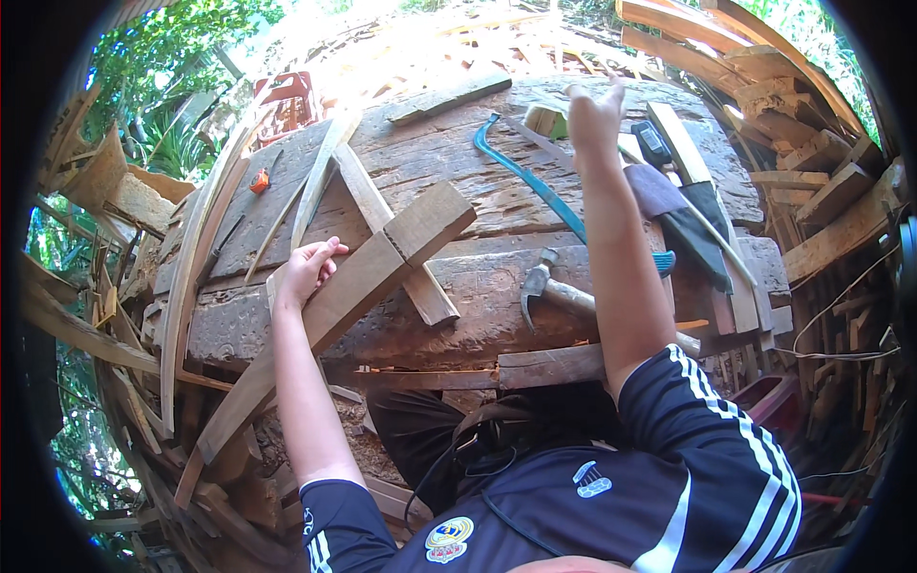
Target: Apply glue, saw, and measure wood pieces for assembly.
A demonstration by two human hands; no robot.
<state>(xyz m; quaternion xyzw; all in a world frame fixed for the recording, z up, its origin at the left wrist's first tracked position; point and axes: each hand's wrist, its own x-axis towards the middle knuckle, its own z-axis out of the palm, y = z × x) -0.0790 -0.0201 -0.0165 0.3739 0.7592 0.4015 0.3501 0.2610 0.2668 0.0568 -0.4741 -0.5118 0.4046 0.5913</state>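
A thick wooden beam (358,286) slants across the near left of the workbench, with a dark line across it near its upper end. My left forearm crosses over the beam. My left hand (308,269) is at its far side, fingers curled; whatever they hold, if anything, is hidden. My right arm stretches to the far side of the bench, where my right hand (597,116) has its fingers apart, close to a small wood block (544,121). Under that forearm passes a teal curved bow saw frame (525,177). A claw hammer (549,286) lies left of the forearm, its handle partly covered.
The weathered plank workbench (449,134) carries loose wooden strips (382,220), an orange tape measure (259,180), and a dark cloth (690,229) at right. A screwdriver-like tool (220,250) lies at left. Scrap wood (812,172) is piled around, with a red crate (287,95) behind.
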